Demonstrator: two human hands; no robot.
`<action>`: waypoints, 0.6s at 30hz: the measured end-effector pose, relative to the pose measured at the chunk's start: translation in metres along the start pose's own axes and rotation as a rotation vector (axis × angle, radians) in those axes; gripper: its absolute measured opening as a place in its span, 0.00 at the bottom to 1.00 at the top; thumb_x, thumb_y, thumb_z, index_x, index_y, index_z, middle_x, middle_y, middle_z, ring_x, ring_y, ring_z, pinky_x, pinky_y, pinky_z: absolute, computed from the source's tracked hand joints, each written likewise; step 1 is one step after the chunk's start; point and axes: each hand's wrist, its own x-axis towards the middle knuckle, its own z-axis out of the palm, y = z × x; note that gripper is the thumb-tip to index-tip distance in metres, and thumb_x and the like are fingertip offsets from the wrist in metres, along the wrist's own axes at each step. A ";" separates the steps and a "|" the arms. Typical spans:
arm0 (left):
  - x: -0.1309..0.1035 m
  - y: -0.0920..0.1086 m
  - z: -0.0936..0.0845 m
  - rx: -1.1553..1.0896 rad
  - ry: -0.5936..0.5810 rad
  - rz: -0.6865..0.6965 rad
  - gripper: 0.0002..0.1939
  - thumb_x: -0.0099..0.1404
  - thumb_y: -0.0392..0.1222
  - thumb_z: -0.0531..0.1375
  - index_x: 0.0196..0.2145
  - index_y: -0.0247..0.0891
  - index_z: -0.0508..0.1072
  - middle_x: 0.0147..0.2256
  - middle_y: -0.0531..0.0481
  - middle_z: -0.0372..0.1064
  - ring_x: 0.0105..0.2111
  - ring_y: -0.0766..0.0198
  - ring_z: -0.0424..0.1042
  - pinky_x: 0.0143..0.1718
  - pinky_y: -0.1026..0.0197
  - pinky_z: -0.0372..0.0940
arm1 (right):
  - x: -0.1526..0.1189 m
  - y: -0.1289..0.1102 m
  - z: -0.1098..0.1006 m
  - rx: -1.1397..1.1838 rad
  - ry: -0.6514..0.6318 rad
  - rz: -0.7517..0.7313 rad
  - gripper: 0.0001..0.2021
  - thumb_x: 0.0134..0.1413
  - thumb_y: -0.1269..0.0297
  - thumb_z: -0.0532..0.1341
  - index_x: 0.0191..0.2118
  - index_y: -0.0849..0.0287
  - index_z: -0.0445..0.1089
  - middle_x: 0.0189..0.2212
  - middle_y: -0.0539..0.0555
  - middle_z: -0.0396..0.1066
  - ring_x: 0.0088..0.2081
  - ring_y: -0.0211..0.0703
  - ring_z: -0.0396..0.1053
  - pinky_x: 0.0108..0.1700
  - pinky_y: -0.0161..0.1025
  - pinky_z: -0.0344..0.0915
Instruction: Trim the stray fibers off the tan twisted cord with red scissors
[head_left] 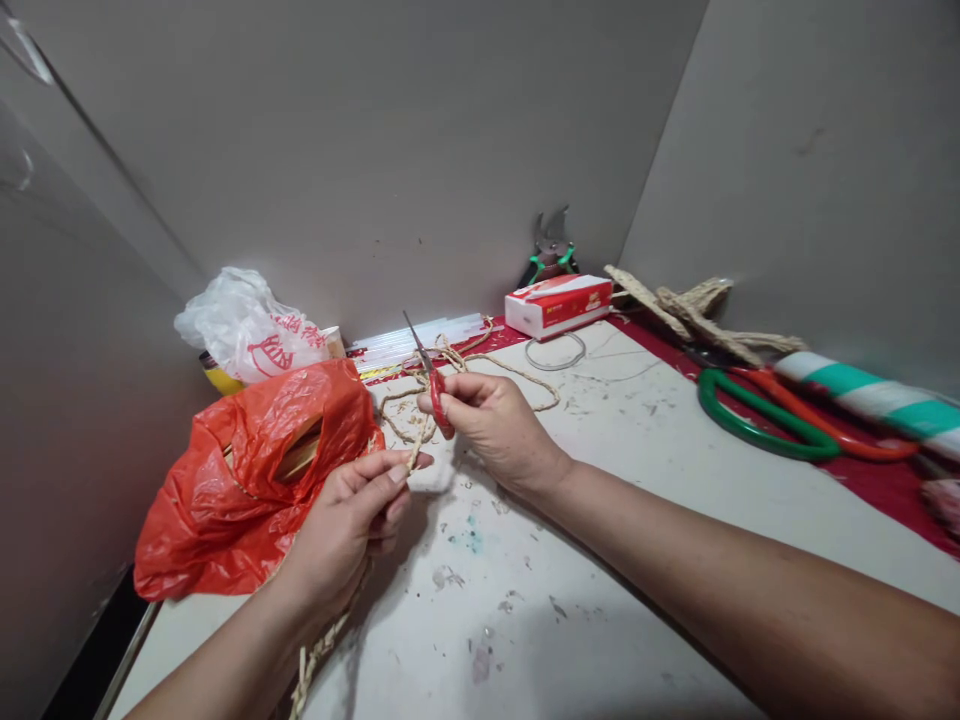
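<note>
Between the thumb and fingers of my left hand (367, 500) is a braided straw cord (322, 645). One length of it hangs below the hand toward the table's front, and the other runs up past my right hand to loose loops lying behind. My right hand (491, 420) grips small scissors (436, 395) by their red handles, with the narrow blades pointing up and away. The scissors are just above the cord; whether they touch it I cannot tell. Left of my left hand sits a red plastic bag (217, 500) with straw-coloured strips showing through its opening.
A white plastic bag (247, 320) and clear sticks (420, 335) lie at the back. A red-and-white tissue pack (559, 305), pruning shears (553, 245) and a wire coil (555, 352) stand nearby. At right are straw braids (686, 305), green-handled scissors (765, 425) and a striped roll (870, 395). Scraps litter the white table (600, 620).
</note>
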 end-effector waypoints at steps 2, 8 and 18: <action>0.000 -0.002 0.001 0.039 0.103 0.081 0.14 0.55 0.46 0.65 0.38 0.37 0.73 0.15 0.63 0.46 0.16 0.76 0.40 0.16 0.70 0.38 | 0.000 -0.001 0.000 0.011 -0.003 0.007 0.09 0.45 0.63 0.61 0.20 0.60 0.64 0.17 0.45 0.59 0.23 0.32 0.55 0.26 0.33 0.54; 0.003 -0.007 0.002 0.250 0.223 0.220 0.16 0.54 0.47 0.65 0.39 0.37 0.76 0.14 0.61 0.51 0.15 0.75 0.45 0.16 0.68 0.42 | -0.002 -0.003 0.002 0.012 -0.039 0.031 0.11 0.44 0.65 0.60 0.17 0.59 0.60 0.16 0.44 0.58 0.22 0.31 0.53 0.26 0.33 0.52; 0.009 -0.007 -0.004 -0.006 0.039 0.136 0.13 0.64 0.46 0.55 0.41 0.35 0.70 0.17 0.54 0.67 0.11 0.76 0.49 0.13 0.71 0.48 | -0.002 0.003 -0.002 -0.208 -0.053 -0.080 0.13 0.49 0.64 0.56 0.18 0.58 0.56 0.16 0.44 0.53 0.22 0.32 0.50 0.26 0.33 0.50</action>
